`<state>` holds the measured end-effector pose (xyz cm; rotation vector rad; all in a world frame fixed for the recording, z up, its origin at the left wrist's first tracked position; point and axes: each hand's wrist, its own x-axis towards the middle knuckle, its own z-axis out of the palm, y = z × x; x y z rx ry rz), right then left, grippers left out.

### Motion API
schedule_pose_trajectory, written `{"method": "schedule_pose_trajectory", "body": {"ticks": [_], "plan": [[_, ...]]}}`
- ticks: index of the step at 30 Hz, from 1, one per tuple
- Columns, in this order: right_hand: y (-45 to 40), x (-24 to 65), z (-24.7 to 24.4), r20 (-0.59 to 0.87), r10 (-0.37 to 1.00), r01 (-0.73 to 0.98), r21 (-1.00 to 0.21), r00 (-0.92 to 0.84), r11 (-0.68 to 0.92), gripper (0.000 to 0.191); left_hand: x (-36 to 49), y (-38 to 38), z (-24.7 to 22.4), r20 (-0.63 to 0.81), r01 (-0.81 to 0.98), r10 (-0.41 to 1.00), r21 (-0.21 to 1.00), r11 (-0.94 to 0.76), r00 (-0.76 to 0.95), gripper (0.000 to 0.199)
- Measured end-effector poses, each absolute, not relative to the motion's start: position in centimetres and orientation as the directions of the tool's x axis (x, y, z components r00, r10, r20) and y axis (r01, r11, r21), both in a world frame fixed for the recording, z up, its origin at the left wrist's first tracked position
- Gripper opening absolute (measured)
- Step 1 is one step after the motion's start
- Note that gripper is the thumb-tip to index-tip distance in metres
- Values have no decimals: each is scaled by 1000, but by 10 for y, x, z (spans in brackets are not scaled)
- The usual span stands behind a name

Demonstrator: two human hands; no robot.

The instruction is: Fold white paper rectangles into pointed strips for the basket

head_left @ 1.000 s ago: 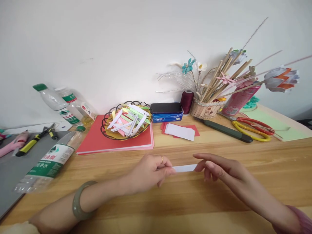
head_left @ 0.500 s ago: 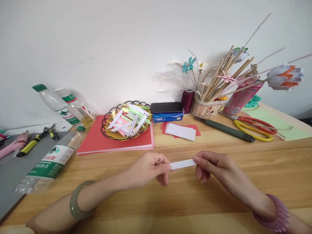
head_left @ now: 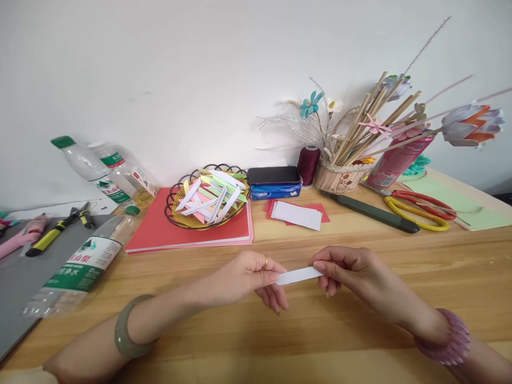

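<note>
A narrow white paper strip (head_left: 298, 275) is stretched between my two hands, above the wooden table (head_left: 288, 341). My left hand (head_left: 256, 277), with a ring on one finger, pinches its left end between thumb and forefinger; the lower fingers hang loosely. At the other end, my right hand (head_left: 346, 269) pinches the strip with thumb and fingers, the rest curled under. Behind the hands lie white paper slips (head_left: 296, 215) stacked on red slips (head_left: 325, 212). A round basket (head_left: 173, 219) holds many folded paper pieces (head_left: 216, 197) in several colours.
The basket stands on red paper sheets (head_left: 148, 229). Plastic bottles (head_left: 86, 261) and pliers (head_left: 50, 237) lie left. Behind are a phone (head_left: 274, 175) on a blue tissue pack (head_left: 276, 191) and a thread spool (head_left: 308, 165). Right are a green-handled tool (head_left: 376, 213), scissors (head_left: 418, 213) and a stick-filled holder (head_left: 340, 178).
My right hand has shifted slightly left and down along with the strip. The lower fingers of my left hand have loosened and extended a little. Both hands still pinch the strip.
</note>
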<state>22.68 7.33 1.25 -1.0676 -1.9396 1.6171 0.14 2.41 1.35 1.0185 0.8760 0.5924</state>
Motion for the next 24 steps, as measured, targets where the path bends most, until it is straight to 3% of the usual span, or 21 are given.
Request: {"method": "schedule_pose_trajectory", "body": {"ticks": [8, 16, 24], "plan": [[74, 225, 10, -179, 787, 303, -953, -590, 11, 42, 2, 26, 10, -357, -106, 772, 873, 476, 525, 41], [73, 225, 6, -144, 778, 276, -960, -612, 40, 39, 2, 26, 13, -344, 23, 802, 924, 383, 489, 43], [73, 235, 10, -135, 714, 260, -963, -687, 68, 41, -2, 22, 21, -321, 206, 845, 945, 254, 429, 20]]}}
